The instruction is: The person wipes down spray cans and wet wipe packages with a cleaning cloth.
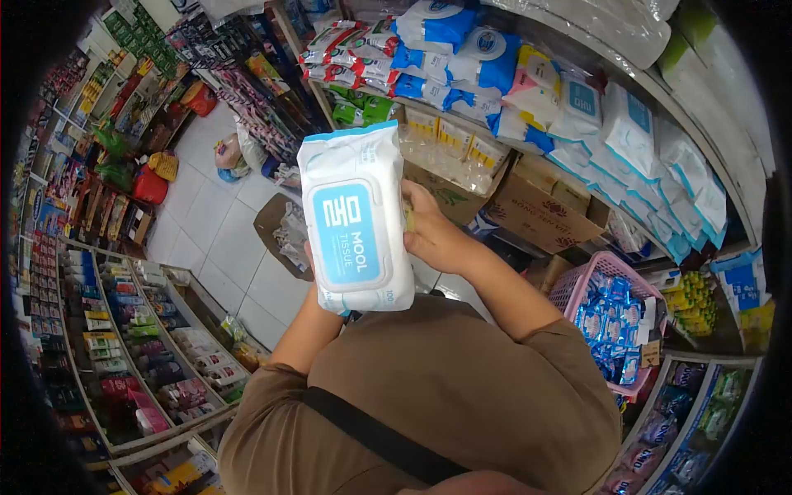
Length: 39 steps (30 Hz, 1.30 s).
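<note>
A white and light-blue pack of wet wipes (pixel 394 247), its label reading MOOL TISSUE, is held up in front of my chest with the lid facing me. My right hand (pixel 436 231) grips its right side, fingers curled toward the back. A small yellowish patch shows between that thumb and fingers; I cannot make out what it is. Most of my left hand (pixel 308 254) is hidden behind the pack's lower left edge, where only a bit of it shows against the side.
Packs of wipes (pixel 582 107) line the shelf ahead, above open cardboard boxes (pixel 544 202). A pink basket (pixel 577 285) of blue packets stands at my right. Shelves of small goods (pixel 124 346) curve along the left. Another box (pixel 268 227) sits on the tiled floor (pixel 219 223).
</note>
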{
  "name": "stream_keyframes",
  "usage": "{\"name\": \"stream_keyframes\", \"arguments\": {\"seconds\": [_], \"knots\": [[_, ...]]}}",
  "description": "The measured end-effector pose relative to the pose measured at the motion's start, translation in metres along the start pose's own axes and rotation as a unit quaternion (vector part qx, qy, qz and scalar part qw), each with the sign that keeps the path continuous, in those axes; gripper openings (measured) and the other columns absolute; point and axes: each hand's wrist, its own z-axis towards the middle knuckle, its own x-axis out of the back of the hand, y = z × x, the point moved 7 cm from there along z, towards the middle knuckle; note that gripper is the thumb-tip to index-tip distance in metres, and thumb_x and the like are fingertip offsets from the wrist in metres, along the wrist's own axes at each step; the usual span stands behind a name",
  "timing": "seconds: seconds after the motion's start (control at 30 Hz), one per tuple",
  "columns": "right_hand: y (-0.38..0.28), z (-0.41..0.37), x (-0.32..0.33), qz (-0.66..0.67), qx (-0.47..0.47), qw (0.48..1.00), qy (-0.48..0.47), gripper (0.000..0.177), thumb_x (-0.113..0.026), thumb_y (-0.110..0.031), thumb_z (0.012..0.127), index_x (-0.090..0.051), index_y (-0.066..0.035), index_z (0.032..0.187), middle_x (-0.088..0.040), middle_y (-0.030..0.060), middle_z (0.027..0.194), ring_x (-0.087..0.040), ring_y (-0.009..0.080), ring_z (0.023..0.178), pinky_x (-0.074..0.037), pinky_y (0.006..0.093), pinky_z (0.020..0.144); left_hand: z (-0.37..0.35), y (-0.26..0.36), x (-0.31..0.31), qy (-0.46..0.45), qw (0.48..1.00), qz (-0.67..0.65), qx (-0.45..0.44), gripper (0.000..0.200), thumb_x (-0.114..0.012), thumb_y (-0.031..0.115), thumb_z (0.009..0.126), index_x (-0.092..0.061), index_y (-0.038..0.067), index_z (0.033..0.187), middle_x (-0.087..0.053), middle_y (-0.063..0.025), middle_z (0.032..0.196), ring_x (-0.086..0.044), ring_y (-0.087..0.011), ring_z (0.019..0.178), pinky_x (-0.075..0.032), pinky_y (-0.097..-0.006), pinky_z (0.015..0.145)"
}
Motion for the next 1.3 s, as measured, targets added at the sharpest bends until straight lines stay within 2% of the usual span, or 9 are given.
{"name": "stream_keyframes", "arguments": {"seconds": [0.13, 0.27, 0.33, 0.43, 0.57, 0.7, 0.83, 0.87, 1.3], "knots": [[-0.022, -0.013, 0.034, 0.010, -0.070, 0.968, 0.239, 0.051, -0.058, -0.037, 0.080, -0.049, -0.006, 0.119, -0.032, 0.0225, 0.127, -0.031, 0.0418, 0.118, -0.026, 0.0466, 0.099, 0.003, 0.006, -0.012, 0.010, 0.999, -0.016, -0.040, 0.068, -0.040, 0.052, 0.080, -0.034, 0.007, 0.131, -0.045, -0.0182, 0.125, -0.051, -0.0336, 0.108, -0.045, -0.0491, 0.087], [-0.061, -0.023, 0.034, -0.165, 0.138, 0.966, 0.143, 0.066, -0.073, -0.032, 0.065, -0.047, -0.014, 0.123, -0.035, 0.0190, 0.130, -0.032, 0.0419, 0.121, -0.032, 0.0503, 0.096, 0.015, 0.006, -0.018, -0.028, 0.994, -0.088, -0.058, 0.063, -0.031, 0.048, 0.085, -0.033, 0.005, 0.131, -0.045, -0.0172, 0.125, -0.049, -0.0341, 0.109, -0.041, -0.0478, 0.092], [-0.074, -0.018, 0.026, -0.201, 0.111, 0.970, 0.082, 0.070, -0.075, -0.031, 0.060, -0.047, -0.018, 0.122, -0.035, 0.0177, 0.131, -0.032, 0.0421, 0.120, -0.034, 0.0507, 0.095, 0.014, 0.001, -0.037, -0.095, 0.990, -0.082, -0.062, 0.061, -0.026, 0.046, 0.088, -0.032, 0.003, 0.131, -0.044, -0.0170, 0.126, -0.047, -0.0332, 0.112, -0.037, -0.0445, 0.096], [-0.068, -0.017, 0.019, -0.252, 0.047, 0.962, 0.094, 0.072, -0.076, -0.020, 0.056, -0.048, -0.020, 0.122, -0.034, 0.0159, 0.134, -0.035, 0.0438, 0.117, -0.038, 0.0484, 0.093, 0.012, -0.012, -0.031, 0.068, 0.994, 0.074, -0.043, 0.064, -0.023, 0.049, 0.087, -0.030, 0.005, 0.133, -0.042, -0.0176, 0.129, -0.044, -0.0323, 0.115, -0.035, -0.0451, 0.098], [-0.046, -0.027, 0.029, -0.250, 0.038, 0.953, 0.165, 0.066, -0.073, -0.015, 0.058, -0.051, -0.018, 0.119, -0.034, 0.0175, 0.134, -0.041, 0.0433, 0.112, -0.039, 0.0456, 0.092, 0.016, -0.020, -0.030, 0.100, 0.979, 0.167, -0.063, 0.058, -0.028, 0.043, 0.090, -0.026, 0.004, 0.134, -0.039, -0.0177, 0.131, -0.043, -0.0310, 0.117, -0.034, -0.0418, 0.098], [-0.038, -0.041, 0.050, -0.267, 0.068, 0.932, 0.237, 0.058, -0.071, -0.013, 0.060, -0.054, -0.016, 0.115, -0.042, 0.0183, 0.128, -0.047, 0.0397, 0.108, -0.040, 0.0444, 0.090, 0.013, -0.007, -0.055, 0.028, 0.978, 0.173, -0.111, 0.052, -0.049, 0.011, 0.085, -0.025, 0.002, 0.129, -0.041, -0.0140, 0.124, -0.043, -0.0234, 0.113, -0.033, -0.0361, 0.097], [-0.035, -0.052, 0.088, -0.348, 0.087, 0.875, 0.325, 0.057, -0.070, -0.010, 0.059, -0.055, -0.015, 0.114, -0.045, 0.0190, 0.126, -0.048, 0.0374, 0.109, -0.040, 0.0435, 0.090, 0.010, 0.004, -0.076, -0.064, 0.977, 0.166, -0.121, 0.053, -0.054, 0.012, 0.081, -0.028, 0.004, 0.127, -0.044, -0.0135, 0.118, -0.046, -0.0225, 0.109, -0.036, -0.0346, 0.094], [-0.032, -0.052, 0.101, -0.385, 0.068, 0.859, 0.330, 0.059, -0.071, -0.009, 0.058, -0.055, -0.015, 0.114, -0.045, 0.0184, 0.126, -0.049, 0.0369, 0.108, -0.040, 0.0432, 0.090, 0.010, 0.007, -0.076, -0.048, 0.971, 0.197, -0.122, 0.055, -0.057, 0.026, 0.082, -0.029, 0.006, 0.126, -0.046, -0.0123, 0.117, -0.048, -0.0249, 0.107, -0.041, -0.0370, 0.089], [0.012, -0.040, 0.274, -0.662, -0.264, 0.669, 0.214, 0.065, -0.072, -0.020, 0.064, -0.046, -0.020, 0.123, -0.045, 0.0095, 0.128, -0.044, 0.0355, 0.111, -0.040, 0.0438, 0.089, 0.007, 0.020, -0.028, 0.050, 0.973, 0.187, -0.124, 0.040, -0.043, 0.007, 0.086, -0.034, 0.003, 0.125, -0.047, -0.0128, 0.115, -0.049, -0.0206, 0.106, -0.038, -0.0320, 0.092]]}}
